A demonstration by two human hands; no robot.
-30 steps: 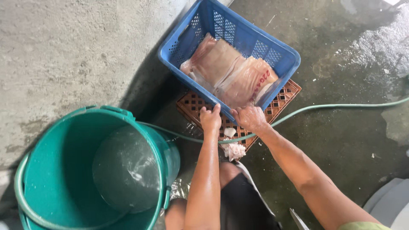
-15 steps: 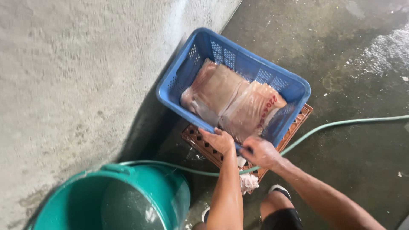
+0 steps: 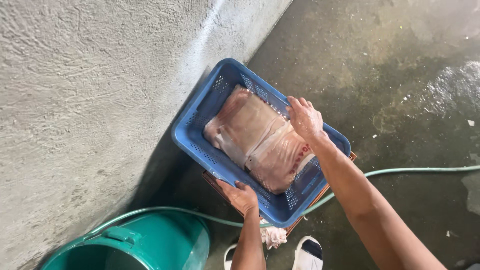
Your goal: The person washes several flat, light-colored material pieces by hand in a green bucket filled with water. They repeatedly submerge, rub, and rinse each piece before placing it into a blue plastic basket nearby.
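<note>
A blue perforated plastic basket [image 3: 200, 107] sits tilted on a brown crate [image 3: 320, 197] beside a concrete wall. Inside it lie pale pinkish packages wrapped in clear plastic [image 3: 257, 140]. My left hand [image 3: 241, 196] grips the basket's near rim, fingers curled over the edge. My right hand [image 3: 305, 119] reaches over the far side, resting on the basket's rim above the packages, fingers bent; whether it grips the rim is unclear.
A green bucket [image 3: 145, 242] stands at the lower left. A green hose [image 3: 420, 171] runs across the wet concrete floor and under the crate. A white rag [image 3: 274, 236] and my white sandals [image 3: 306, 252] are below the crate. The rough wall [image 3: 85, 100] fills the left.
The view has shifted away from the bucket toward the basket. My right hand moved from the near rim up to the far side; my left hand stays at the near rim.
</note>
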